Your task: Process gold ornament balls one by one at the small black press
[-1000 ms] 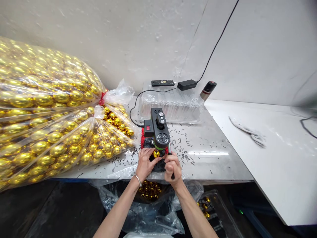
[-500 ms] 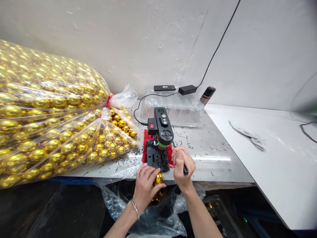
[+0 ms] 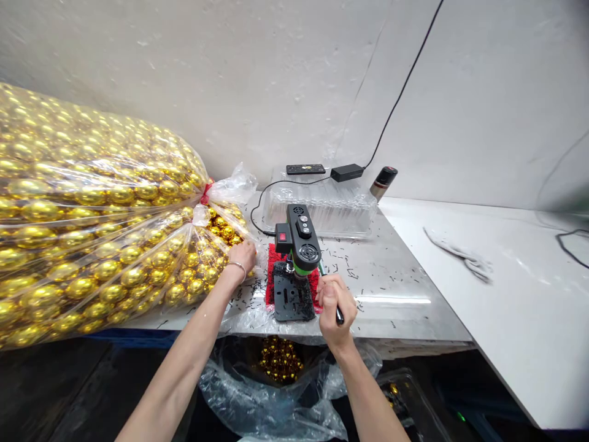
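Note:
My right hand is wrapped round the lever of a small black-and-green press machine, its black grip end poking out of the fist. Below the machine's head is a black slotted base plate on a red mat. My left hand is at the mouth of a clear bag of golden balls, beside loose shiny golden balls. Its fingers point away and are mostly hidden. Under the table edge, more golden balls lie in an open clear plastic bag.
A huge tied bag of golden balls fills the left. Behind the machine are a clear plastic tray, a remote, a power adapter and a dark-capped can. Black scraps litter the metal tabletop. White string lies at right.
My left hand has moved from the front of the base plate, where it held a golden ball, up and left to the golden balls in the bag. My right hand stays on the lever.

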`<state>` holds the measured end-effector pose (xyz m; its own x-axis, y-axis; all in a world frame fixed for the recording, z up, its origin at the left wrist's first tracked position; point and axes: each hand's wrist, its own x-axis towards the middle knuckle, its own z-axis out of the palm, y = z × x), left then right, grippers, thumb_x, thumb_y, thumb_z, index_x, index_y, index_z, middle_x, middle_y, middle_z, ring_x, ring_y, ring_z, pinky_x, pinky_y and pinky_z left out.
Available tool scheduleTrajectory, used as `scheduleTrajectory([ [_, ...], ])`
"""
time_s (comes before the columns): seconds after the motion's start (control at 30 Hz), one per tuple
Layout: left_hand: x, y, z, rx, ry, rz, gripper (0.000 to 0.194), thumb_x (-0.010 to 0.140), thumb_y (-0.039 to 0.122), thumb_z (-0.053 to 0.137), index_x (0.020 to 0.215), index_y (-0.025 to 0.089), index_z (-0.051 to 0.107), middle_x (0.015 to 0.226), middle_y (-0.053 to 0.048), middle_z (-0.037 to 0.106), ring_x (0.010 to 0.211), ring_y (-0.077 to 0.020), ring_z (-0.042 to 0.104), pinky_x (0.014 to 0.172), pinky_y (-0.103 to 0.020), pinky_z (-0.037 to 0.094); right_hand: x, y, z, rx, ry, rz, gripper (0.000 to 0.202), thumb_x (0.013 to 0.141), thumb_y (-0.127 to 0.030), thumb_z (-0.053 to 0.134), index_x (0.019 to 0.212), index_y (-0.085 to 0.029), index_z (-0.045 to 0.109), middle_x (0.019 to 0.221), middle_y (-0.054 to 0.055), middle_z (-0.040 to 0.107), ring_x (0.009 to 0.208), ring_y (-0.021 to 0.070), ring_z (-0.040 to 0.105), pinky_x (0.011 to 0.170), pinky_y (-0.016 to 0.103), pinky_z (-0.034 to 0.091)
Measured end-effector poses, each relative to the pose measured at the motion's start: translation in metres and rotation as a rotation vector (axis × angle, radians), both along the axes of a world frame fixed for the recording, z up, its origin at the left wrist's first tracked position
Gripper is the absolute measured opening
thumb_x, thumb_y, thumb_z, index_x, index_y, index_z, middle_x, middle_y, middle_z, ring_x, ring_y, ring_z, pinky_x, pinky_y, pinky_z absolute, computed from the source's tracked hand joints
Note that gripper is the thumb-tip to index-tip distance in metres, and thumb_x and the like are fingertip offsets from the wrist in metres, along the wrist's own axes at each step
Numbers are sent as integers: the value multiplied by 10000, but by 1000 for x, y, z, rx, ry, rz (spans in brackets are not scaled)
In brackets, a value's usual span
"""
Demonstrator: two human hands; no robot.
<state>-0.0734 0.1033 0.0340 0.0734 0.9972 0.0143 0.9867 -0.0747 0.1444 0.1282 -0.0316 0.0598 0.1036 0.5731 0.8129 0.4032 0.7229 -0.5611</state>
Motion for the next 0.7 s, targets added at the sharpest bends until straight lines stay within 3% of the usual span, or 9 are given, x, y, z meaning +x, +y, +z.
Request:
scheduleTrajectory([
  [0.1, 1, 8, 1, -17, -18, -1, 115, 754, 139, 587, 804, 91, 680, 893, -211, 694, 949, -328, 643, 818, -383, 455, 1, 0, 0, -7, -17, -7, 292, 890, -62, 366, 638, -204, 403, 608, -8, 448, 652, 130, 494, 564, 272, 364],
  [0.2, -3, -8, 6, 27, -84, 19, 183, 791, 213, 568, 901, 103, 667, 911, -191, 697, 997, -321, 625, 857, -392, 456, 1, 0, 0, 7, -26, 2, 290, 887, -73, 367, 633, -206, 413, 606, -5, 454, 653, 138, 504, 561, 278, 366],
  [0.27, -7, -30, 10, 92, -371, 85, 300, 807, 292, 574, 1045, 116, 623, 965, -158, 695, 953, -287, 638, 837, -391, 480, 1, 0, 0, 16, -17, 10, 293, 887, -79, 371, 627, -207, 414, 590, -8, 444, 645, 141, 500, 555, 279, 364],
  [0.33, -6, -57, 9, 124, -852, 150, 449, 786, 382, 621, 1158, 136, 567, 1038, -125, 687, 925, -243, 649, 820, -374, 504, 1, 0, 1, 10, -4, 12, 296, 888, -78, 371, 624, -207, 411, 581, -11, 438, 633, 138, 489, 552, 278, 359],
  [0.4, 3, -83, 1, 76, -1296, 177, 548, 753, 447, 666, 1204, 158, 556, 1096, -101, 679, 948, -209, 646, 841, -350, 506, 0, 0, 5, -3, 3, 7, 300, 890, -78, 371, 622, -207, 403, 582, -13, 434, 629, 134, 482, 553, 278, 352],
  [0.5, 30, -108, -25, -39, -1630, 239, 544, 697, 477, 718, 1129, 157, 638, 1103, -88, 688, 970, -193, 636, 873, -327, 484, 0, 0, 11, -26, 5, -4, 305, 898, -91, 370, 616, -207, 398, 591, -12, 434, 629, 132, 481, 566, 284, 351],
  [0.6, 56, -112, -52, -92, -1687, 282, 519, 648, 469, 755, 1053, 155, 677, 1044, -85, 712, 969, -206, 639, 887, -334, 476, 1, 2, 17, -44, 2, -3, 309, 905, -103, 369, 615, -205, 402, 601, -10, 443, 626, 129, 484, 577, 285, 360],
  [0.7, 69, -108, -66, -50, -1593, 215, 470, 675, 443, 739, 1048, 167, 663, 1012, -82, 715, 965, -210, 645, 891, -342, 482, 2, 2, 18, -45, -8, 0, 309, 907, -102, 368, 618, -205, 397, 594, -13, 436, 639, 130, 497, 586, 283, 369],
])
